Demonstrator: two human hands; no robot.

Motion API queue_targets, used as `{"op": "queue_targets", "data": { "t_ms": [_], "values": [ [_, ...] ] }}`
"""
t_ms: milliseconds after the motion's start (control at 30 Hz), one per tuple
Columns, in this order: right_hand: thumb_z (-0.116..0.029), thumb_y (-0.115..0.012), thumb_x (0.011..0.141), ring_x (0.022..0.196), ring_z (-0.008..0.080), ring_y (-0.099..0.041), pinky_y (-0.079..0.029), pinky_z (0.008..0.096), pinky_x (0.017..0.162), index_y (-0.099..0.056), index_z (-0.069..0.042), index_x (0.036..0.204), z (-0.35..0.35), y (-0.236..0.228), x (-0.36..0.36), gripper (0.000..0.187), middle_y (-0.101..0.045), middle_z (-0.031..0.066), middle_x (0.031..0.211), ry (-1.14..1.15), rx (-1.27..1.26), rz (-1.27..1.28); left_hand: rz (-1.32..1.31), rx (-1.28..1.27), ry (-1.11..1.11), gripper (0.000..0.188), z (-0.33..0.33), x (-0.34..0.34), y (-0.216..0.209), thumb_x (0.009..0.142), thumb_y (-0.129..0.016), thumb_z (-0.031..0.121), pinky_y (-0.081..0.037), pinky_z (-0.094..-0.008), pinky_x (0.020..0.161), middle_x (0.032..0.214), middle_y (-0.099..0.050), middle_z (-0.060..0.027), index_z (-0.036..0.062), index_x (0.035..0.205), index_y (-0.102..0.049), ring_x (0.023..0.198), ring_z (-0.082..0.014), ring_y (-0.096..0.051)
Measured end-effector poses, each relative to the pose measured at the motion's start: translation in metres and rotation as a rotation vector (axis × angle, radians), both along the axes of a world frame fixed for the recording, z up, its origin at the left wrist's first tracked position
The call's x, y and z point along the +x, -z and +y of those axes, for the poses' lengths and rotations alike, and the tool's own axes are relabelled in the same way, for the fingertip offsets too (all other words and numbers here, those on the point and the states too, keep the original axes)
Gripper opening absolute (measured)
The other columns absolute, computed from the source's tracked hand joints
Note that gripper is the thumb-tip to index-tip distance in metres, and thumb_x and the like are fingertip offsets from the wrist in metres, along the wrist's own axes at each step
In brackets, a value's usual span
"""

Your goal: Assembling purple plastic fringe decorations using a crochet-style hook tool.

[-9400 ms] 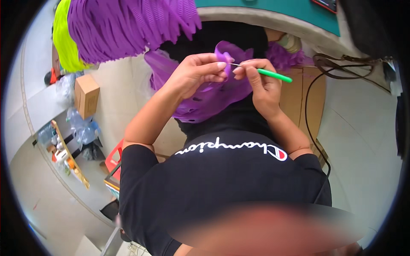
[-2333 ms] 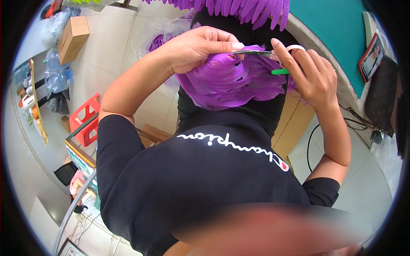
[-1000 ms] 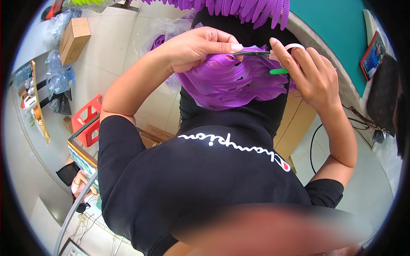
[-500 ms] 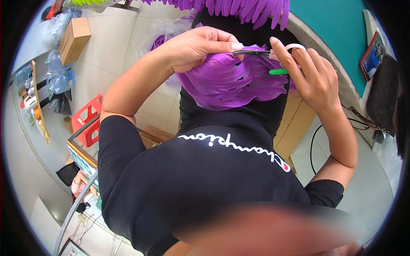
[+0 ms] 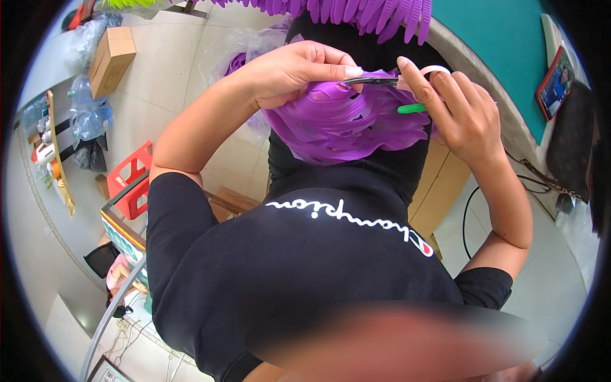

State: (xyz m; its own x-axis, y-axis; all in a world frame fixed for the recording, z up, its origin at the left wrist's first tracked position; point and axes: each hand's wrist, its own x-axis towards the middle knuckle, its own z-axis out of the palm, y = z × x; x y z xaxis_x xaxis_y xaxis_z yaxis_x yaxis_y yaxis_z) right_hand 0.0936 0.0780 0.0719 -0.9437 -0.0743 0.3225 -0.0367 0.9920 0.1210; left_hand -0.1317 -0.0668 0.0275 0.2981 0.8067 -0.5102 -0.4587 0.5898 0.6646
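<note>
Left hand (image 5: 289, 73) upper centre of frame, fingers closed on the purple strips (image 5: 344, 124) bunched just below it. Right hand (image 5: 461, 111) upper right, pinched shut on small scissors (image 5: 372, 80), green handle (image 5: 412, 109) poking out, blades touching the strips. Teal desk (image 5: 493, 38) top right.

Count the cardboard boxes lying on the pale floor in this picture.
1 clearly: a closed brown cardboard box at upper left, beside clear plastic bags. Brown shapes near the red stool may be more; unclear.
</note>
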Motion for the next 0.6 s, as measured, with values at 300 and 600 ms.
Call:
{"op": "queue_targets", "data": {
  "t_ms": [300,600],
  "values": [
    [0.009,-0.064,0.08,0.083,0.0171,-0.068,-0.055,0.0279,0.077,-0.061,0.004,0.116,0.022,0.001,0.018,0.037,-0.069,0.0126,0.097,0.326,-0.575,0.234,0.029,0.021,-0.029,0.021,0.0,-0.001,-0.009,0.093,-0.061,0.023,-0.044,-0.0166,0.066,0.079,-0.062,0.0016,0.002,0.092,-0.063,0.069,-0.0025,-0.055],
    [0.007,-0.057,0.086,0.091,0.0213,-0.068,-0.053,0.026,0.075,-0.058,0.005,0.112,-0.01,0.023,-0.008,0.026,-0.067,0.0141,0.104,0.377,-1.465,0.095,0.516,0.258,0.028,0.018,0.009,0.0,-0.027,0.094,-0.06,0.021,-0.04,-0.0185,0.06,0.076,-0.058,0.0049,0.0041,0.09,-0.062,0.065,-0.0011,-0.049]
  ]
}}
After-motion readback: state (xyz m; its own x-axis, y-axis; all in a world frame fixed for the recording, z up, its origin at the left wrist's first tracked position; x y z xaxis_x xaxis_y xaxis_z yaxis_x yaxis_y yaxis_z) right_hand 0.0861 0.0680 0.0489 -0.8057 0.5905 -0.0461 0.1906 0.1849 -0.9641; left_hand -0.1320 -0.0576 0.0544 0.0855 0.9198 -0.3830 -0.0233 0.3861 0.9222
